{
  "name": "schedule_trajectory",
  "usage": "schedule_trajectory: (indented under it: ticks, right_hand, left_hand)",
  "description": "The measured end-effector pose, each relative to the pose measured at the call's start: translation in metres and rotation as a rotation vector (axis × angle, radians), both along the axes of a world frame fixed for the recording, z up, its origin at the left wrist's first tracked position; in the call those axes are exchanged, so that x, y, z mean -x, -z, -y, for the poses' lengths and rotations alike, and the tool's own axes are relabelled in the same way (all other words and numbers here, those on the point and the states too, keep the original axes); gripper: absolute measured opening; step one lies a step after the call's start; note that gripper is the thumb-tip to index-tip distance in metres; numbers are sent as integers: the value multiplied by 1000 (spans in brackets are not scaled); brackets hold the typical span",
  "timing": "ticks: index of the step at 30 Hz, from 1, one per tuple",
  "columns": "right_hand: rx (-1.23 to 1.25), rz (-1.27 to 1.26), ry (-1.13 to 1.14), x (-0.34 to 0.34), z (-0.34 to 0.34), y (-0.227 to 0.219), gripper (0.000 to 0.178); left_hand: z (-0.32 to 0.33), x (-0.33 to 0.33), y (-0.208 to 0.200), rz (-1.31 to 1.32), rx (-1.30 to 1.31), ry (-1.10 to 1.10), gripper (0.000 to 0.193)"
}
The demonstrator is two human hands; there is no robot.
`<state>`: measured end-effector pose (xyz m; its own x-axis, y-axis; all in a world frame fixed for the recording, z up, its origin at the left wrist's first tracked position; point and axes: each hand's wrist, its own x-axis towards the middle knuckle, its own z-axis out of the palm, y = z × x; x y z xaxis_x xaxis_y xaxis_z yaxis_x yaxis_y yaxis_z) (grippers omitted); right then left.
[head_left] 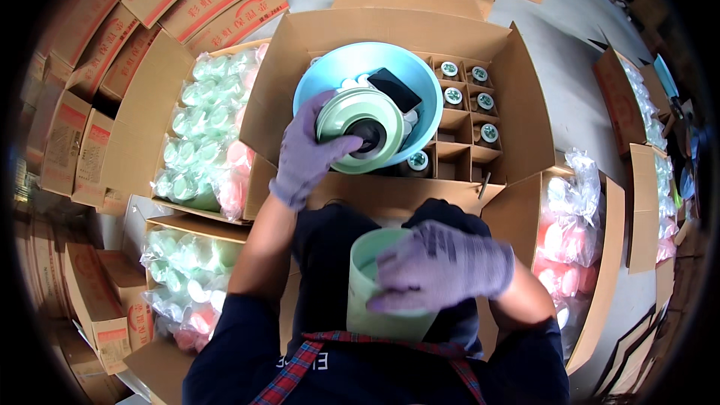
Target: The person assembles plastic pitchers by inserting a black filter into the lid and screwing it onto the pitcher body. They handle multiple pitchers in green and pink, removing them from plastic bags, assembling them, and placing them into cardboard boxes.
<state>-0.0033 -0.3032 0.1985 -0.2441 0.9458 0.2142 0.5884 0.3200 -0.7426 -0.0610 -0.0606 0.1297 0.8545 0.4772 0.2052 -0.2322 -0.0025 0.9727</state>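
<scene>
My left hand (pixel 309 151), in a grey-purple glove, holds a pale green round lid-like part (pixel 373 106) with a black centre over the near side of a light blue basin (pixel 429 82). Its thumb presses near the black centre. In the basin lie white pieces and a dark flat rectangular object (pixel 395 88). My gloved right hand (pixel 442 266) is closed about the upper right of a pale green cylindrical container (pixel 365 307) in my lap. The hand covers part of its opening, and some fingertips are hidden.
The basin sits in an open carton (pixel 517 105) whose cardboard dividers hold several white-capped bottles (pixel 453 96). Cartons of bagged green and pink parts (pixel 206 120) stand at left, with another carton (pixel 600 277) at right. Stacked boxes (pixel 217 0) rise at the far left.
</scene>
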Motion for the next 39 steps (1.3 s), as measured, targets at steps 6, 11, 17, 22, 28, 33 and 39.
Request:
schedule_trajectory:
  ticks: [6,11,17,22,28,33,39]
  right_hand:
    - [223,102,16,15,-8,-15,51]
    - [-555,502,709,43,20,-53,74]
    - [-340,-46,852,51,16,-30,78]
    - [-210,-872,721,51,21,-27,77]
    - [192,-682,658,39,27,-6,43]
    - [-115,-775,1109,20,90,12,31]
    - [-270,-510,509,28,65,49,46]
  left_hand:
    - [67,84,-45,154,196,-106,44]
    - [106,100,-76,263,225,-152,62]
    - [133,109,-93,289,-189,-49,63]
    - [135,104,-89,344,-281,-24,68]
    - [110,91,-92,281,-466,128,59]
    - [53,114,-97,-129,-292,518,59]
    - [48,98,-42,78,-209,888,49]
